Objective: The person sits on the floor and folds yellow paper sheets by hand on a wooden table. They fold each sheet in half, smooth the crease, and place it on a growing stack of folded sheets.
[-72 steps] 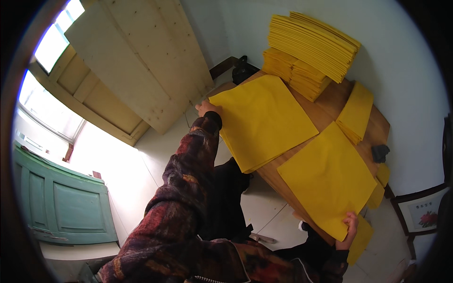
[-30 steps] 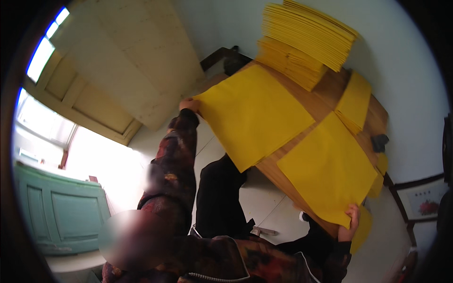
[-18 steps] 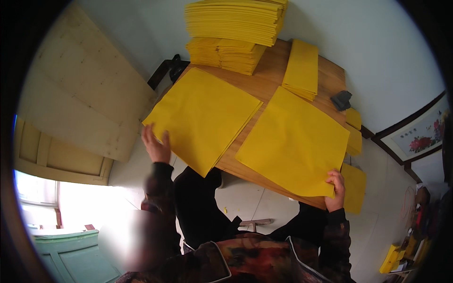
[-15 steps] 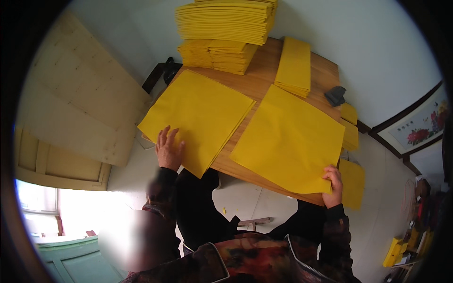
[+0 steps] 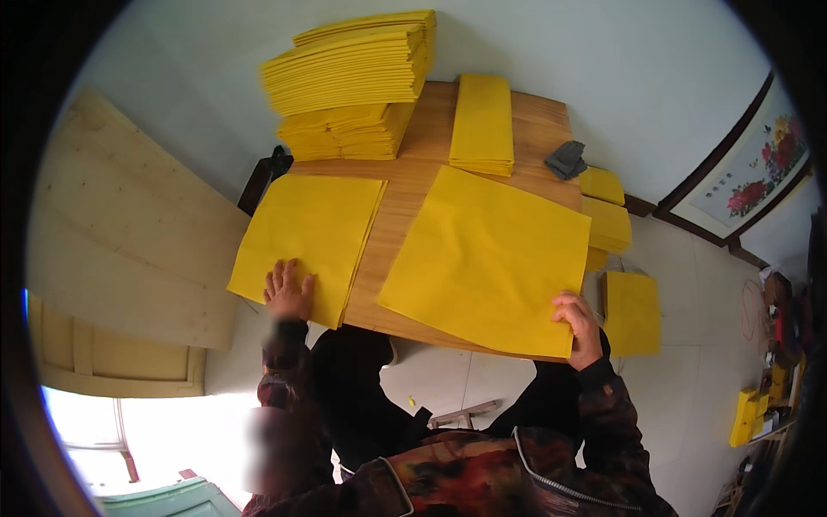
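My left hand (image 5: 289, 293) lies with its fingers spread on the near part of a yellow sheet stack (image 5: 314, 228), whose layered edge shows on the right. My right hand (image 5: 579, 326) has its fingers curled over the near right corner of a large yellow sheet (image 5: 491, 250), with the thumb hidden. Slight ripples run across this sheet, which covers the right part of the wooden table (image 5: 379, 250). A strip of bare wood separates it from the left stack. Whether the right sheet is one layer or more, I cannot tell.
At the back left stands a tall pile of folded yellow sheets (image 5: 345, 77). Behind the right sheet lies a narrow folded yellow stack (image 5: 482, 125), with a dark grey cloth (image 5: 566, 160) to its right. More yellow stacks (image 5: 633, 312) sit beyond the table's right side. A wooden panel (image 5: 138, 215) leans at left.
The view has turned and shifted. The left stack has turned straighter beneath my left hand, and the gap to the right sheet has widened. My right hand still grips its corner.
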Motion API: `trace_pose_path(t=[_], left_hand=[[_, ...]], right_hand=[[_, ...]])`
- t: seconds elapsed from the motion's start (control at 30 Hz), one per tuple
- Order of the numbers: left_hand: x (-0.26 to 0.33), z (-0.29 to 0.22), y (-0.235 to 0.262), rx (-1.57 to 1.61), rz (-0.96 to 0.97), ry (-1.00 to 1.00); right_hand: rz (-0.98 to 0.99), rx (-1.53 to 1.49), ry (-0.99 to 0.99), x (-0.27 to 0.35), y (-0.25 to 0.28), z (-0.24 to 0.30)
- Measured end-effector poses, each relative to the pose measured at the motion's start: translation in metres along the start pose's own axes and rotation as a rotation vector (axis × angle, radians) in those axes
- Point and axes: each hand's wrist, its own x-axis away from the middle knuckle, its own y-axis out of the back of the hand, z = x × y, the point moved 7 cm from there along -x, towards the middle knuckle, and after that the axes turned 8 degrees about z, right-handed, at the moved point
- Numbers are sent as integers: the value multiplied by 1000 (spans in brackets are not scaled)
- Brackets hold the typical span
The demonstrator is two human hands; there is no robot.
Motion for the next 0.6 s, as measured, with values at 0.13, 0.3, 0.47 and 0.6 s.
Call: trace_pose_path(t=[0.13, 0.3, 0.47, 0.6], left_hand=[[-1, -1, 2, 21, 32, -5], [30, -57, 29, 250, -67, -197], [119, -183, 13, 188, 198, -843], [145, -212, -3, -12, 345, -967]], right_hand=[[23, -56, 29, -3, 0, 4], [14, -11, 107, -5, -2, 8], [82, -12, 115, -3, -12, 9], [54, -27, 117, -4, -12, 13]])
